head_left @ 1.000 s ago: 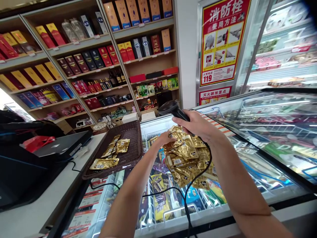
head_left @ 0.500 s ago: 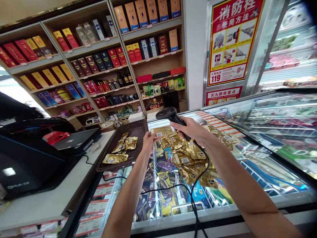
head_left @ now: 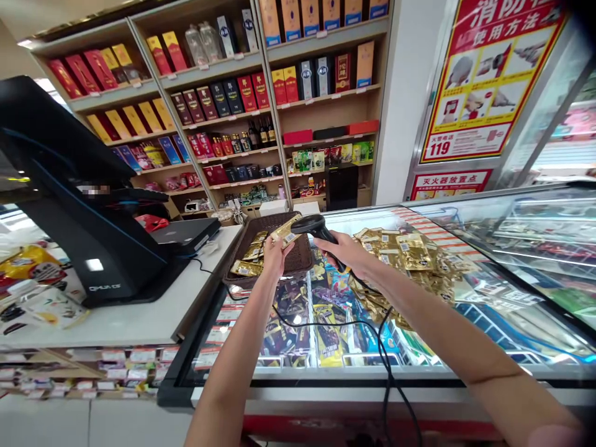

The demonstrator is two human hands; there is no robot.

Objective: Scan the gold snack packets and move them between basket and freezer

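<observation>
My right hand (head_left: 344, 251) grips the handle of a black barcode scanner (head_left: 313, 225) whose head points left. Its black cable (head_left: 386, 347) hangs down over the freezer lid. My left hand (head_left: 275, 254) pinches a small gold snack packet (head_left: 287, 233) and holds it up right under the scanner head, above the brown wicker tray (head_left: 298, 257). Several more gold packets lie in the tray (head_left: 249, 257). A heap of gold packets (head_left: 410, 254) lies on the glass freezer lid to the right of my right arm.
A black checkout screen (head_left: 79, 205) stands on the white counter (head_left: 139, 310) at left. The glass-topped freezer (head_left: 488, 323) holds ice-cream packs. Shelves of boxed bottles (head_left: 223, 99) fill the back wall. A red poster (head_left: 493, 74) hangs at right.
My left hand has carried one gold packet leftward from the heap to over the tray, and the scanner followed it. The camera has turned left, bringing the checkout screen into view.
</observation>
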